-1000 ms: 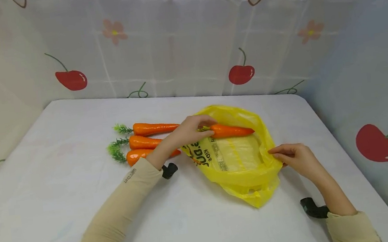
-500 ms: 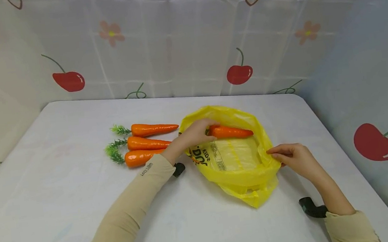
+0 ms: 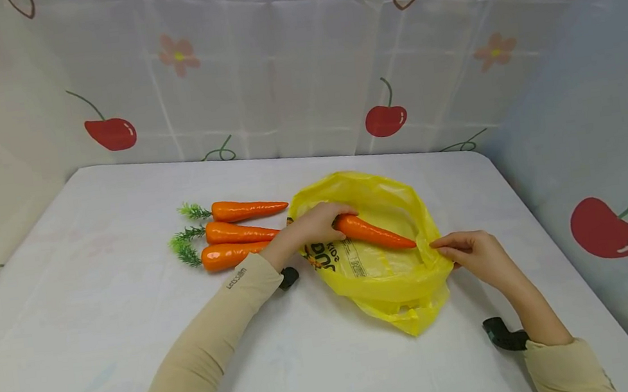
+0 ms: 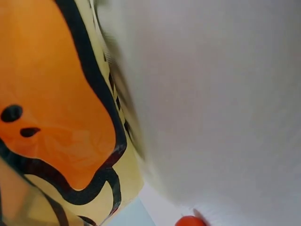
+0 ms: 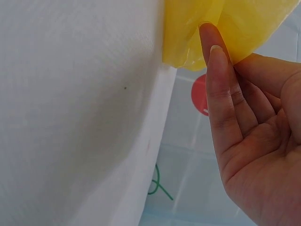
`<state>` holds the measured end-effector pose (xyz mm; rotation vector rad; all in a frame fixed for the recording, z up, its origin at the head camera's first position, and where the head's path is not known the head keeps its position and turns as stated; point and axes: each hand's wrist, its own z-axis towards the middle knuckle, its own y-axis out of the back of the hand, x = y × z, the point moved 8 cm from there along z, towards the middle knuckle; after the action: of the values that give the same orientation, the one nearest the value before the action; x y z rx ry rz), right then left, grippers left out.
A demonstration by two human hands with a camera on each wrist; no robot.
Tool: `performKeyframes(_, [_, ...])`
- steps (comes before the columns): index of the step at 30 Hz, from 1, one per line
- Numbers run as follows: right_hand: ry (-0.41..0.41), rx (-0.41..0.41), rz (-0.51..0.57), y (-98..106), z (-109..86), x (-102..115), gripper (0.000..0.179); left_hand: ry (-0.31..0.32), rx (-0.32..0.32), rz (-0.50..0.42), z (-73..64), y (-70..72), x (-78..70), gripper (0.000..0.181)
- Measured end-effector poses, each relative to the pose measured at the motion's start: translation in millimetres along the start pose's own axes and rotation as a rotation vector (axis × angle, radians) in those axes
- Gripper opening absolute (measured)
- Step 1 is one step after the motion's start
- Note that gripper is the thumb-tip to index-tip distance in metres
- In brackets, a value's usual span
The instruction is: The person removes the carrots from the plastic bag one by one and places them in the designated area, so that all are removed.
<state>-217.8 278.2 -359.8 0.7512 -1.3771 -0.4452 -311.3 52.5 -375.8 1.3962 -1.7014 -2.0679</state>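
Observation:
A yellow plastic bag (image 3: 399, 283) lies on the white table with its mouth spread wide. Inside that mouth my left hand (image 3: 319, 222) holds an orange carrot (image 3: 376, 233) by its thick end, the tip slanting toward the bag's right side. The hand hides the carrot's green top. My right hand (image 3: 474, 255) pinches the bag's right rim between thumb and fingers, and the right wrist view shows the yellow film (image 5: 193, 42) at those fingertips. In the left wrist view, the bag's printed side (image 4: 56, 103) fills the left part.
Left of the bag, three more carrots with green tops lie side by side: a far one (image 3: 248, 209), a middle one (image 3: 239, 231) and a near one (image 3: 230, 255). The left forearm passes close to the near carrot. A patterned curtain (image 3: 276, 64) hangs behind the white table (image 3: 71, 314).
The left hand has moved right and slightly nearer, carrying the carrot deeper into the bag's mouth. The carrot's tip has swung toward the near side. The right hand keeps its pinch on the rim.

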Motion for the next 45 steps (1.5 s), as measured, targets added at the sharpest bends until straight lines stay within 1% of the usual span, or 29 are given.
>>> performKeyframes(4, [-0.005, 0.001, -0.004, 0, 0.5, -1, 0.020, -0.005, -0.011, 0.009, -2.5, 1.2, -2.2, 0.051])
performKeyframes(8, [-0.008, 0.001, -0.006, -1, 0.5, -2, 0.020, -0.024, -0.051, -0.010, -5.7, 4.1, -4.5, 0.050])
performKeyframes(11, [-0.006, 0.001, -0.006, 0, 0.3, -2, 0.020, -0.046, -0.082, -0.059, -8.4, 6.7, -6.5, 0.051])
performKeyframes(15, [-0.004, 0.000, -0.005, 0, -0.1, -2, 0.020, -0.057, -0.113, -0.139, -14.2, 11.9, -8.7, 0.051])
performKeyframes(20, [-0.001, 0.001, -0.013, 1, 0.0, -1, 0.020, -0.045, -0.181, -0.218, -27.4, 24.9, -10.5, 0.048])
performKeyframes(26, [-0.007, 0.000, -0.010, 1, -0.1, -2, 0.021, -0.010, -0.257, -0.317, -51.4, 42.3, -7.6, 0.046])
performKeyframes(28, [-0.013, 0.002, -0.005, 1, 0.0, -2, 0.021, -0.002, -0.274, -0.339, -61.9, 48.4, -4.7, 0.047])
performKeyframes(31, [-0.012, 0.003, -0.007, 1, 0.0, -2, 0.021, -0.011, -0.300, -0.375, -81.4, 59.2, -1.4, 0.048])
performKeyframes(35, [-0.006, -0.004, -0.017, 2, -0.2, -2, 0.021, 0.003, -0.346, -0.404, -113.7, 74.3, 7.7, 0.046])
performKeyframes(40, [-0.008, -0.002, -0.010, 2, -0.7, -3, 0.020, 0.068, -0.405, -0.399, -159.6, 89.8, 25.8, 0.046])
performKeyframes(43, [-0.007, 0.003, -0.002, 1, -0.8, -2, 0.021, 0.126, -0.429, -0.361, -188.2, 94.6, 40.9, 0.049])
performKeyframes(45, [-0.005, 0.001, -0.004, 1, -0.9, -2, 0.021, 0.174, -0.436, -0.339, -206.1, 94.8, 52.2, 0.051])
